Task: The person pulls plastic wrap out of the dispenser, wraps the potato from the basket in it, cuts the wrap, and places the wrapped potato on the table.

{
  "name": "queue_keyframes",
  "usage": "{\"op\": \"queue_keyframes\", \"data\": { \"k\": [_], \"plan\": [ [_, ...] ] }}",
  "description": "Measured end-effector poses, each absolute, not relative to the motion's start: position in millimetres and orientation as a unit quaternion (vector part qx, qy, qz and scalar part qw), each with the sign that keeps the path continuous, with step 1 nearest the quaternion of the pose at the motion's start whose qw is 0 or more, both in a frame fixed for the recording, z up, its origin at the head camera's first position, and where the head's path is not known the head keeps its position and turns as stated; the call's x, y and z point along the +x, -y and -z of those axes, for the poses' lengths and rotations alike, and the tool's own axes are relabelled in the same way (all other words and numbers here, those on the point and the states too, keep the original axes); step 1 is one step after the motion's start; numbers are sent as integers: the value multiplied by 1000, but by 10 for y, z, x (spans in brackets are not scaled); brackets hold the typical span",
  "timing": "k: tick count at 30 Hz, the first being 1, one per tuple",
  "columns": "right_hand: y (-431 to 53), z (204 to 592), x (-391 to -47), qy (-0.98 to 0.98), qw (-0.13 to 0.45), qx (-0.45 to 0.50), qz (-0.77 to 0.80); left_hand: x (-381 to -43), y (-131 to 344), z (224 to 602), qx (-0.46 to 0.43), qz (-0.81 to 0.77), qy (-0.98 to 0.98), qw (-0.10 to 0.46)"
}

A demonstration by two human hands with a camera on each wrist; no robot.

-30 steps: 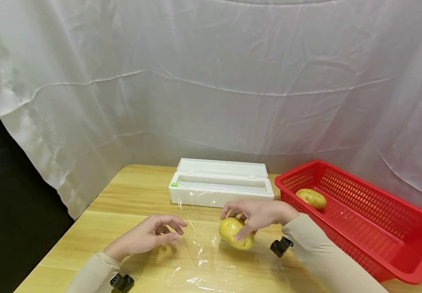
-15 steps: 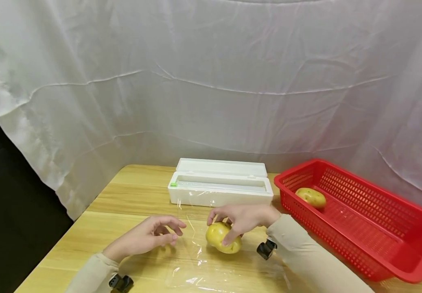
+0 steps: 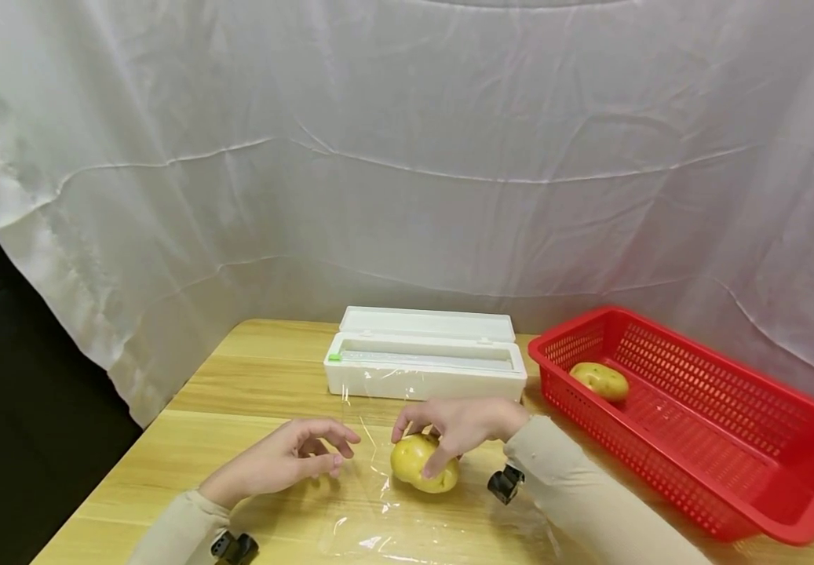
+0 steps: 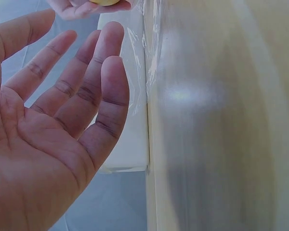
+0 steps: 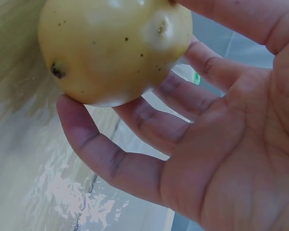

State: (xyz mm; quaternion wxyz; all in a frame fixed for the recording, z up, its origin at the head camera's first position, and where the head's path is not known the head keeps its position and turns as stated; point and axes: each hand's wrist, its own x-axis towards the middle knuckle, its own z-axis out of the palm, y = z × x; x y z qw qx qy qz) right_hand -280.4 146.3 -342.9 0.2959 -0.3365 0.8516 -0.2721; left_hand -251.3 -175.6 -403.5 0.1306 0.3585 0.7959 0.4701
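Note:
My right hand (image 3: pixel 459 428) grips a yellow potato (image 3: pixel 417 464) between thumb and fingers, over a sheet of clear plastic wrap (image 3: pixel 385 506) spread on the wooden table. In the right wrist view the potato (image 5: pixel 111 53) shows dark specks, with fingertips against its side. My left hand (image 3: pixel 290 459) hovers to the left of the wrap's edge, its fingers loosely bent around nothing; the left wrist view shows the bare palm (image 4: pixel 48 144). The wrap runs back to a white dispenser box (image 3: pixel 424 382) whose lid is up. Whether the potato touches the wrap I cannot tell.
A red perforated basket (image 3: pixel 696 471) stands on the right side of the table, with a second potato (image 3: pixel 600 381) lying in its left end. Behind the table hangs a pale curtain (image 3: pixel 407 157). Wooden tabletop (image 3: pixel 237 408) extends left of the box.
My right hand has carried the potato leftward and slightly toward me, closer to the middle of the wrap. The left hand has stayed in nearly the same place.

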Motion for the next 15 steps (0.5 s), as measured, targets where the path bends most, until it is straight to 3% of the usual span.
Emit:
{"op": "queue_keyframes", "data": {
  "k": [15],
  "plan": [
    [-1507,3508,-2783,-835,315,-352,282,-2508,1744,4033,364,-462,-796,139]
  ]
}}
